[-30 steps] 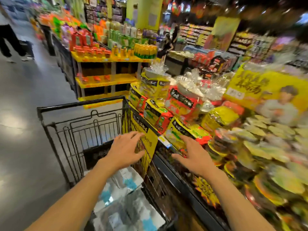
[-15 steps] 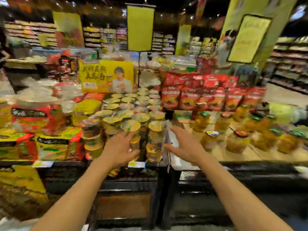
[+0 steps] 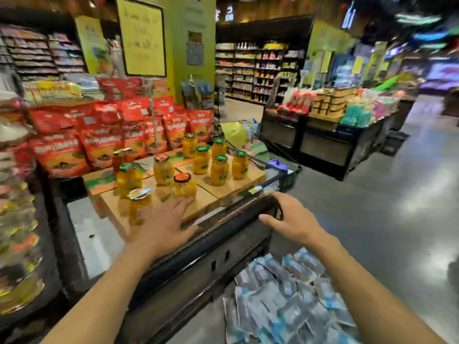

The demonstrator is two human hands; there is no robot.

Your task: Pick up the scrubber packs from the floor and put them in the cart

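Jars (image 3: 218, 167) of yellow fruit stand on boxes (image 3: 198, 202); left hand (image 3: 164, 227) and right hand (image 3: 293, 219) grip wide, empty.

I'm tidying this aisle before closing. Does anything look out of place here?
Yes. A heap of grey-and-blue plastic scrubber packs lies jumbled on the grey floor at the foot of the black display stand, below the right hand. Goods elsewhere sit on shelves. Both hands are empty; the left hand hovers by the yellow fruit jars.

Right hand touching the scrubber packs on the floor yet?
Apart. Head view: right hand is open, raised beside the display stand; scrubber packs lie below it.
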